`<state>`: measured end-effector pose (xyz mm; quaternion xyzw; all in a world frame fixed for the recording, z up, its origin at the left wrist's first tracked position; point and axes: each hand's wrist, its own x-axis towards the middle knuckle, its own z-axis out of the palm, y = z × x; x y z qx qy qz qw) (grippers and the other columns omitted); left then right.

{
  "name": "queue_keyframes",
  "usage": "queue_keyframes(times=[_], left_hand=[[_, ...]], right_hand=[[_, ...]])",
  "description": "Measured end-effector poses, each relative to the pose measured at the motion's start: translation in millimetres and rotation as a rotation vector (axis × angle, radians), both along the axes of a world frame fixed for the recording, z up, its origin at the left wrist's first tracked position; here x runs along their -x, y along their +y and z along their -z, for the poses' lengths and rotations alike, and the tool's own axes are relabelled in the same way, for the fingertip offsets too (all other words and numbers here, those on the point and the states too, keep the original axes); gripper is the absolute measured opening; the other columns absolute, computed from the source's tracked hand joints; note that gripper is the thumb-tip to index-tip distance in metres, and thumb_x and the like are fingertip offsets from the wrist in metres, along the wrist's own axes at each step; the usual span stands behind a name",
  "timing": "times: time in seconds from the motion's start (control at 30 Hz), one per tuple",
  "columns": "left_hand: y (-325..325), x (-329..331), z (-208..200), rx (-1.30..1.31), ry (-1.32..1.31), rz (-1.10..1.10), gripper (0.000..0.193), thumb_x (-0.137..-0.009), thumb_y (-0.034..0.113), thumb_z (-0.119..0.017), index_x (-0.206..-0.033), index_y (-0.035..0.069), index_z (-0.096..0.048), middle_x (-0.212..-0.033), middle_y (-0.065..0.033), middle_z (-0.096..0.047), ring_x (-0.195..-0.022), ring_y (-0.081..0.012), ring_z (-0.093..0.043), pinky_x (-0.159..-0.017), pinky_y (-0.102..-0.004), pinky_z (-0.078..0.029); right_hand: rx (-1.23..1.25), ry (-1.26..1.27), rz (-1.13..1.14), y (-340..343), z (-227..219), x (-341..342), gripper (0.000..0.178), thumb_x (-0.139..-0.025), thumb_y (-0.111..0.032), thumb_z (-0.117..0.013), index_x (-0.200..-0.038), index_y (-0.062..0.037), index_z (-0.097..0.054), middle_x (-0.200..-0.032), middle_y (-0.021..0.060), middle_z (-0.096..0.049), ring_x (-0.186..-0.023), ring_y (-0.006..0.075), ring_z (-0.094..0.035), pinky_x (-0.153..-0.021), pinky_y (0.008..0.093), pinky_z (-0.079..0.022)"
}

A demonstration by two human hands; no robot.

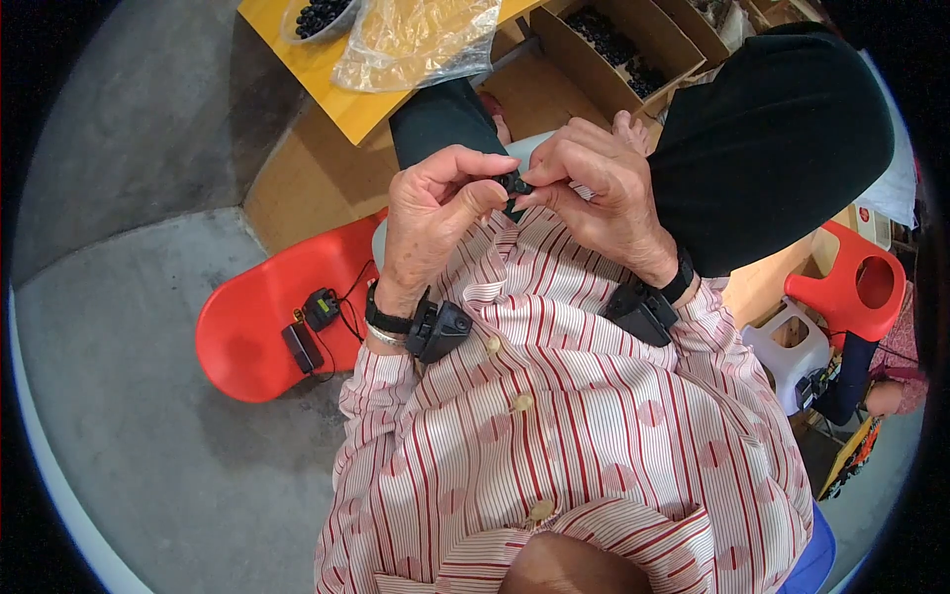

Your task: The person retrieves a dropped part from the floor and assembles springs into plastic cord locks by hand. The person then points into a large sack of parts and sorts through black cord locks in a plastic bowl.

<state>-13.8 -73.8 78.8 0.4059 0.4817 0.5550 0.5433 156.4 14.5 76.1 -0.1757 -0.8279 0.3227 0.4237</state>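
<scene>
A small black part is pinched between both of my hands, above my lap. My left hand grips it between thumb and forefinger from the left. From the right, the fingertips of my right hand close on the same part. It is too small and too covered by fingers to tell its kind. Each wrist wears a black strap with a small black camera box.
A yellow table at upper left bears a clear plastic bag and a bowl of black pieces. Cardboard boxes with black parts stand beyond. Red stools flank me; another person's arm shows at right.
</scene>
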Motion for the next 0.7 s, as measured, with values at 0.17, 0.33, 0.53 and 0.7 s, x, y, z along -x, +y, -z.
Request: queue_keyframes(times=[0.17,0.33,0.53,0.7], left_hand=[[3.3,-5.5,-4.5,0.078,0.078,-0.04,0.019,-0.087,0.001,-0.059,-0.105,0.0,-0.065,-0.085,-0.0014,-0.064,-0.069,-0.0034,-0.055,-0.063,-0.0165,-0.046],[6.0,-11.4,-6.5,0.087,0.127,-0.081,0.02,-0.089,0.002,-0.056,-0.106,-0.001,-0.065,-0.085,-0.0016,-0.064,-0.071,-0.0045,-0.056,-0.064,-0.0177,-0.047],[8.0,-16.2,-12.8,0.078,0.233,-0.081,0.021,-0.089,0.003,-0.056,-0.109,-0.001,-0.063,-0.089,-0.0033,-0.066,-0.077,-0.0068,-0.06,-0.069,-0.0189,-0.048],[8.2,-20.0,-14.6,0.089,0.26,-0.077,0.022,-0.089,0.004,-0.056,-0.11,-0.002,-0.062,-0.091,-0.0046,-0.067,-0.082,-0.0086,-0.062,-0.072,-0.0201,-0.049]], right_hand=[[0.009,-0.037,0.029,-0.9,1.9,-0.4,0.024,-0.06,-0.007,-0.077,-0.072,-0.0031,-0.056,-0.067,0.0063,-0.055,-0.065,0.0226,-0.055,-0.055,0.0329,-0.042],[0.001,-0.082,0.07,-1.8,0.4,-0.8,0.025,-0.062,-0.011,-0.078,-0.072,-0.0035,-0.056,-0.067,0.0064,-0.056,-0.065,0.0219,-0.056,-0.053,0.0324,-0.043],[-0.027,-0.063,0.105,-1.7,0.7,-0.4,0.024,-0.063,-0.01,-0.077,-0.071,-0.0031,-0.055,-0.066,0.007,-0.055,-0.066,0.0225,-0.057,-0.054,0.0325,-0.044],[-0.065,-0.08,0.09,-0.6,1.5,-0.7,0.024,-0.061,-0.006,-0.075,-0.07,-0.0024,-0.053,-0.065,0.0086,-0.052,-0.064,0.0244,-0.056,-0.054,0.0345,-0.044]])
